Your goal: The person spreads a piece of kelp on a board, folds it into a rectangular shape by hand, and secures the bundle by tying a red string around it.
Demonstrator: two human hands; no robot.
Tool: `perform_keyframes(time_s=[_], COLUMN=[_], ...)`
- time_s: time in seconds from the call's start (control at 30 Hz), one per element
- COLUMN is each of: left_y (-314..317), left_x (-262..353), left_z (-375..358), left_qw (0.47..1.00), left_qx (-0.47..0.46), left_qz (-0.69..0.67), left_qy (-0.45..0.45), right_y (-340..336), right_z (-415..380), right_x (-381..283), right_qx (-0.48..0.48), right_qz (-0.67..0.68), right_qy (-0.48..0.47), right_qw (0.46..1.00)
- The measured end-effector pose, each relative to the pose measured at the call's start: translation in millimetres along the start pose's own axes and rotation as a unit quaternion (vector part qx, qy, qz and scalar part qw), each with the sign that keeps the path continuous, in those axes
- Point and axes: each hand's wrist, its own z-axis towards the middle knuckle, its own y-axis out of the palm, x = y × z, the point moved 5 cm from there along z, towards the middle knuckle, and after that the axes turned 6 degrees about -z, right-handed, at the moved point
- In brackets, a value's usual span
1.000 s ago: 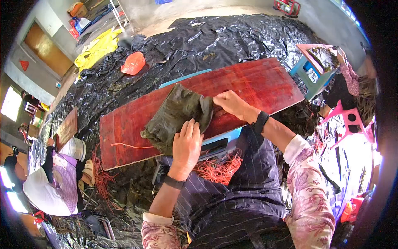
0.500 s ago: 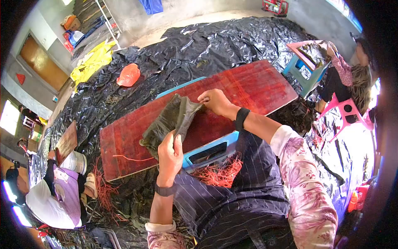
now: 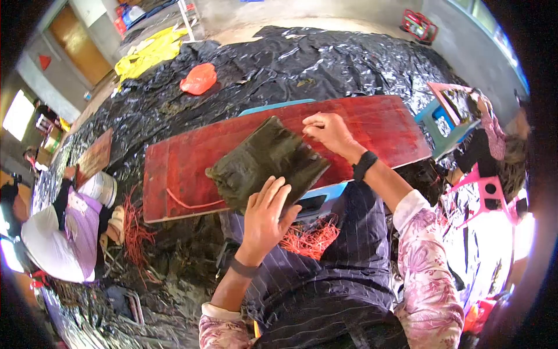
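A dark green-brown, leaf-like sheet lies spread over the red board in front of me, overhanging its near edge. My left hand rests on the sheet's near side, fingers stretched out and thumb apart. Beyond the sheet's upper right edge, my right hand is closed, fingers curled towards the thumb. Whether anything sits in that pinch is hidden. A red string lies on the board left of the sheet.
Under the board stands a blue stool, with a heap of red strings near my lap. Black plastic sheeting covers the floor, bearing an orange-red bag. One person sits at left, another at right by a pink stool.
The sheet, earlier folded and raised between both hands, now lies flatter and wider. My left hand has opened onto it; my right has come off its edge. The camera view has shifted.
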Motion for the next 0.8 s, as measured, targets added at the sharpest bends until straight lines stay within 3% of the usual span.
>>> perform_keyframes(time_s=[0.13,0.27,0.37,0.53,0.8], left_y=[-48.9,-90.9,-106.0,-101.7,-98.1], left_x=[-24.5,-79.4,-113.3,-134.2,-140.1], left_z=[-36.7,-80.7,-93.2,-76.1,-62.3], left_qw=[0.971,0.913,0.890,0.869,0.871], left_qx=[0.223,0.325,0.334,0.202,0.157], left_qz=[-0.002,0.067,0.103,0.157,0.163], left_qy=[-0.081,-0.236,-0.293,-0.424,-0.437], right_y=[-1.5,2.1,3.9,2.6,2.8], right_z=[0.5,1.6,-0.1,-3.2,3.0], right_x=[-0.2,1.9,-1.0,-7.4,-1.8], right_qx=[0.001,-0.006,0.002,0.022,0.016], right_qz=[0.021,0.058,0.117,0.164,0.229], right_qy=[0.012,0.068,0.110,0.130,0.118], right_qw=[1.000,0.996,0.987,0.978,0.966])
